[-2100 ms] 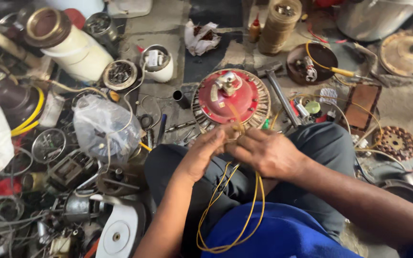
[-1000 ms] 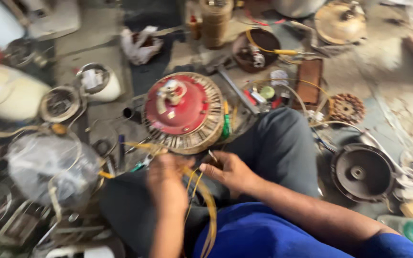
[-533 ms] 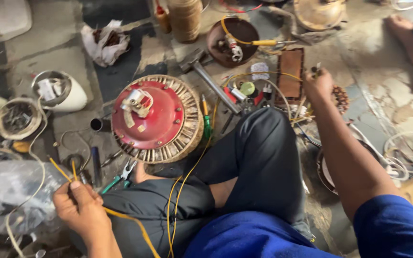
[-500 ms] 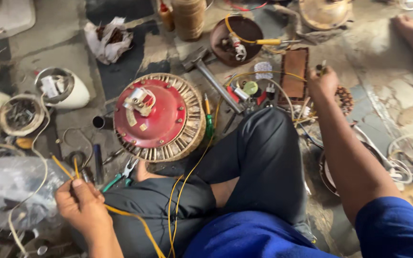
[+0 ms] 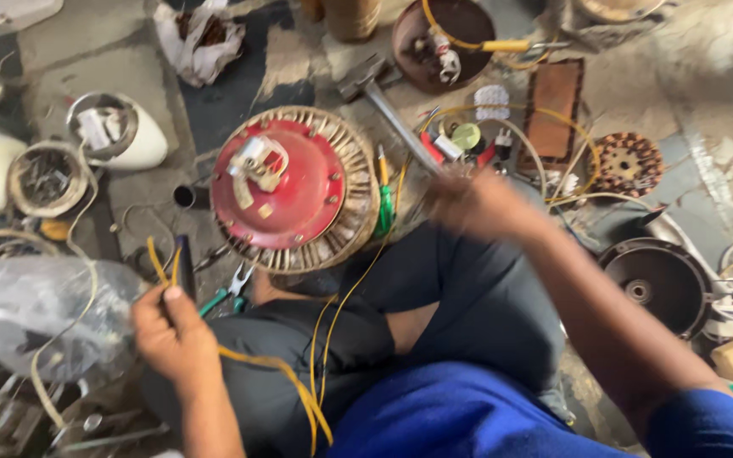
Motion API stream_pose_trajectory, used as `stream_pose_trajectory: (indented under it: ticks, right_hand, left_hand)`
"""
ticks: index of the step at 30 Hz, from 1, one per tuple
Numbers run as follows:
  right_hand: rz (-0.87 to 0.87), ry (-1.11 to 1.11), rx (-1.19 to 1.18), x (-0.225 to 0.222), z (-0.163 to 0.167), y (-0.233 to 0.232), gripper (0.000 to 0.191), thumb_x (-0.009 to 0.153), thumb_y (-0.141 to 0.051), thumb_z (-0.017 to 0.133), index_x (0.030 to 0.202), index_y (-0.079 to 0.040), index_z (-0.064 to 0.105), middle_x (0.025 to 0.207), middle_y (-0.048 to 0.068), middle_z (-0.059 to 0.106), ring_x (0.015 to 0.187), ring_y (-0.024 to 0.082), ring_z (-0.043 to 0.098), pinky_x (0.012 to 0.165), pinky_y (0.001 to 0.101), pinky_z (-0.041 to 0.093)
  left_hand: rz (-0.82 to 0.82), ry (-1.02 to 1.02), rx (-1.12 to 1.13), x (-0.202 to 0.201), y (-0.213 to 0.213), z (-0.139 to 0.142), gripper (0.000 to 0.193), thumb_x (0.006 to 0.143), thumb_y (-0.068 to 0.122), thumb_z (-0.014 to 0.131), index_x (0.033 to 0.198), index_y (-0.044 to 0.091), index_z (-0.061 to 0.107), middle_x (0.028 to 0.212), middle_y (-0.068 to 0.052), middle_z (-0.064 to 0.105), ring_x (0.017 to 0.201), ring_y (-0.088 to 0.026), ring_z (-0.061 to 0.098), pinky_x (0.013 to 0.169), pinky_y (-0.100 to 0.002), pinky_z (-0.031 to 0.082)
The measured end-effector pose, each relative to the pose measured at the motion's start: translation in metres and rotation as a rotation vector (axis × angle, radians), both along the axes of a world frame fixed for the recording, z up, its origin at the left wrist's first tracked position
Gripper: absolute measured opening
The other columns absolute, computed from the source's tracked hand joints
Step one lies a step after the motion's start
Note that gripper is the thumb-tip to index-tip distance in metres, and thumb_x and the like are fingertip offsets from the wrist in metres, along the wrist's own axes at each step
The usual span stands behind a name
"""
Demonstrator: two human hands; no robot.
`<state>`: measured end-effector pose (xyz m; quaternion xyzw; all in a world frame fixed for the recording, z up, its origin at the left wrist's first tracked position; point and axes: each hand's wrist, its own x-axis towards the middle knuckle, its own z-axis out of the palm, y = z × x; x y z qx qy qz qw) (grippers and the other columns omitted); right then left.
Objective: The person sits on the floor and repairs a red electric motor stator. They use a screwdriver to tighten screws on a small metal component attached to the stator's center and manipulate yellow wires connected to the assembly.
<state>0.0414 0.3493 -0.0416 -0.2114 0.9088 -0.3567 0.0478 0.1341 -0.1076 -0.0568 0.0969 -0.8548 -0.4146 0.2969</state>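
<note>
Clear plastic bag (image 5: 31, 318) lower left

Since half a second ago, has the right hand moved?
Yes. The right hand has come back from the brown rectangular tray toward the red motor stator; it now sits blurred just right of the stator, near the green-handled screwdriver.

A floor-level repair workshop for electric motors or fans is shown. A bare concrete floor (image 5: 706, 93) is crowded with a red-capped motor winding (image 5: 294, 188), a copper-wound stator (image 5: 628, 164), a dark round motor housing (image 5: 659, 284), a hammer (image 5: 383, 106), green-handled pliers (image 5: 224, 290) and loose yellow wires (image 5: 299, 386).
</note>
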Motion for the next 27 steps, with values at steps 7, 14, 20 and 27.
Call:
stream_pose_trajectory:
  ticks: [7,14,20,27]
  right_hand:
    - [0.494,-0.131,0.237,0.085,-0.005,-0.109,0.030,0.079,-0.026,0.080,0.102,-0.008,0.074,0.098,0.016,0.074,0.099,0.035,0.069,0.087,0.0445,0.055]
    - [-0.628,0.404,-0.005,-0.031,-0.026,0.074,0.016,0.100,-0.002,0.063,0.112,-0.004,0.073,0.095,0.014,0.072,0.085,0.031,0.072,0.071,0.0387,0.055]
    - [-1.183,0.025,0.178,-0.083,-0.055,0.181,0.031,0.099,-0.037,0.071,0.114,-0.011,0.079,0.102,0.019,0.076,0.093,0.032,0.071,0.085,0.0420,0.055]
    - [-1.159,-0.485,-0.344,-0.119,-0.066,0.194,0.038,0.091,-0.038,0.079,0.103,-0.003,0.074,0.083,0.006,0.071,0.071,0.017,0.063,0.062,0.0360,0.050]
  left_hand:
    - [-0.098,0.097,0.075,0.011,-0.004,-0.008,0.016,0.117,0.010,0.057,0.117,-0.006,0.058,0.101,-0.008,0.066,0.087,-0.013,0.060,0.080,-0.027,0.050]
    - [0.016,0.038,-0.078,0.017,-0.002,-0.013,0.020,0.118,0.010,0.064,0.109,-0.007,0.060,0.087,-0.011,0.064,0.076,-0.015,0.060,0.074,-0.028,0.049]
    - [0.024,0.055,-0.002,0.012,0.001,-0.015,0.024,0.119,0.014,0.066,0.108,-0.007,0.061,0.085,-0.011,0.066,0.074,-0.015,0.061,0.073,-0.027,0.050]
    - [0.099,-0.028,-0.018,0.009,0.005,-0.013,0.023,0.117,0.016,0.068,0.112,-0.006,0.066,0.084,-0.012,0.068,0.071,-0.014,0.061,0.073,-0.028,0.051]
